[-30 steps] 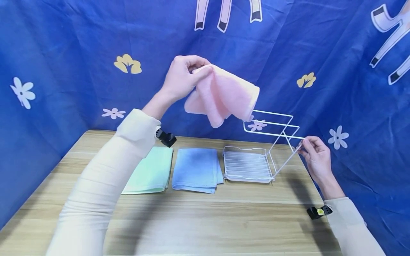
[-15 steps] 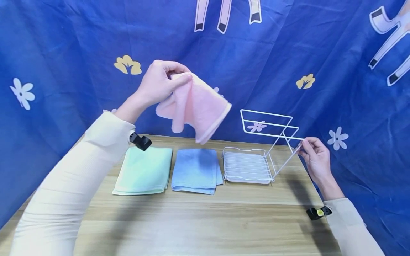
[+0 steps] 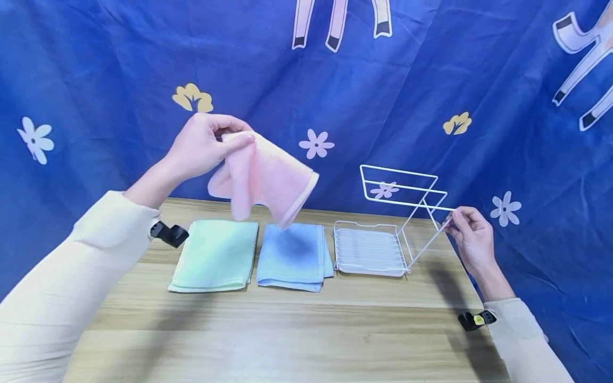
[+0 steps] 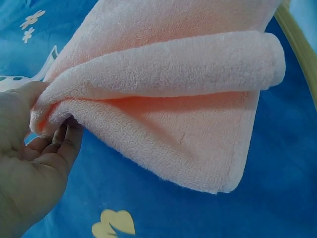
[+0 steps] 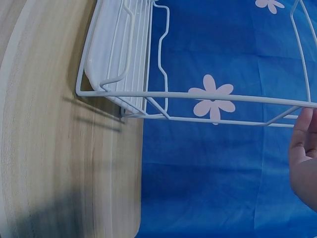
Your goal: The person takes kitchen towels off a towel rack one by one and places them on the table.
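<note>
My left hand (image 3: 203, 143) pinches a pink towel (image 3: 270, 178) by its gathered upper edge. The towel hangs in the air in front of the curtain, its lower corner overlapping the blue cloth in the head view. Up close in the left wrist view, the fluffy towel (image 4: 173, 64) falls in loose folds from thumb and fingers (image 4: 69, 144). On the right, my right hand (image 3: 471, 236) grips the upper corner of a white wire rack (image 3: 407, 186). That rack has a raised frame above a slatted base with a white tray (image 3: 371, 250) under it.
A folded green cloth (image 3: 215, 255) and a folded blue cloth (image 3: 292, 255) lie side by side left of the rack on the wooden table (image 3: 287, 340). Behind the table hangs a blue patterned curtain (image 3: 268, 64), and it continues along both sides.
My left hand has carried the pink towel left and down, away from the rack's raised frame, uncovering the green cloth. My right hand stays on the rack, which has not moved.
</note>
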{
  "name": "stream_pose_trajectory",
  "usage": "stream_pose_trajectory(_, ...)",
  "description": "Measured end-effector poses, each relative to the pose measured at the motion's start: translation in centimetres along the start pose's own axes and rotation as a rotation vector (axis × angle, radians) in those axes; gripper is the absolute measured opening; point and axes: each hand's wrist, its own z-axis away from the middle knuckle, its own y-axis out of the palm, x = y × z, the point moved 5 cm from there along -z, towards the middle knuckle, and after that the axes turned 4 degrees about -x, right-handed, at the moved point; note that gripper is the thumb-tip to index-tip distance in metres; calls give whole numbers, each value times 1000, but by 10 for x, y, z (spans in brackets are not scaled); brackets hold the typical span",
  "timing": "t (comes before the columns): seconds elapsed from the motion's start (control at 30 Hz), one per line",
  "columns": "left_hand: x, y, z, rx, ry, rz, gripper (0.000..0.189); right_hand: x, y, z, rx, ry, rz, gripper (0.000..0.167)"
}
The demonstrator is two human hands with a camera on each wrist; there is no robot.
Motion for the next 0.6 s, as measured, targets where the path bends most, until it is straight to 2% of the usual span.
stream_pose_trajectory(0.3, 23, -16, 28, -1, -42, -74, 20, 0, -2, 1, -2, -1, 5, 16)
stream_pose_trajectory(0.6, 50, -33, 56, 10, -119, -112, 23, 0, -1, 1, 5, 0, -7, 15)
